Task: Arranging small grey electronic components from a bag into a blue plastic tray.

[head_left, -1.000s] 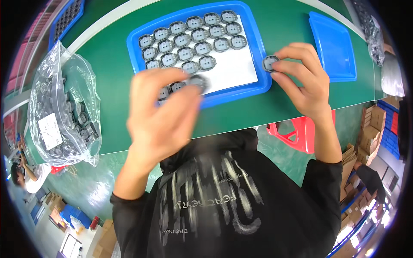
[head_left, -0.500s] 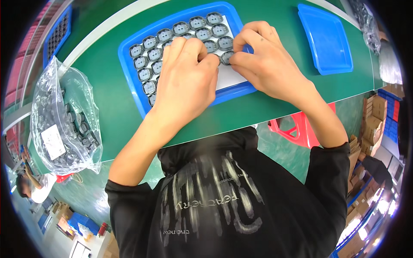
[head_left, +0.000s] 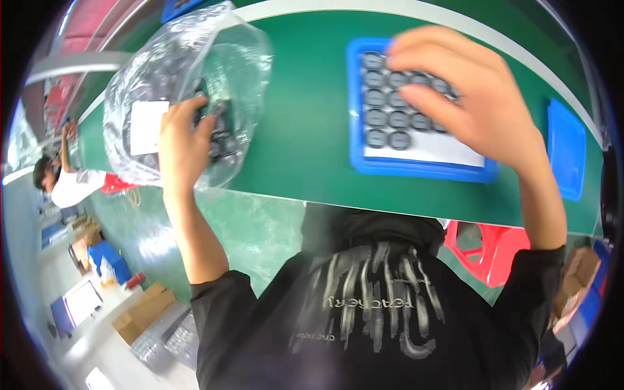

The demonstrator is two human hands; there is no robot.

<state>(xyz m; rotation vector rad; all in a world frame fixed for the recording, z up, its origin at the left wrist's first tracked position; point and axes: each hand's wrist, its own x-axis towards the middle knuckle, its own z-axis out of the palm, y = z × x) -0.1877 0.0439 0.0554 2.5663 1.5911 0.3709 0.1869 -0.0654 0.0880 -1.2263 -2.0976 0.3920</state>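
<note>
My left hand (head_left: 181, 144) reaches into the mouth of a clear plastic bag (head_left: 250, 71), its thumb and forefinger apart beside loose dark round parts (head_left: 222, 130). A white label (head_left: 146, 127) is on the bag, next to my fingers. Over a blue tray (head_left: 422, 168), my right hand (head_left: 471, 91) hovers with thumb and fingers spread and nothing visible between them; it is smeared by motion. Rows of grey-and-black, button-like parts (head_left: 376, 117) sit in the tray on a white sheet (head_left: 448, 148). My right hand hides the tray's far right part.
Everything stands on a green table (head_left: 305, 117) with a pale raised rim along its far side. Another blue tray (head_left: 565, 149) lies at the right. A red plastic stool (head_left: 497, 253) is below the table edge. A person in white (head_left: 75, 185) is at the far left.
My left hand has left the tray and gone left to the bag. My right hand has let go of a part at the tray and opened. The view has swung left.
</note>
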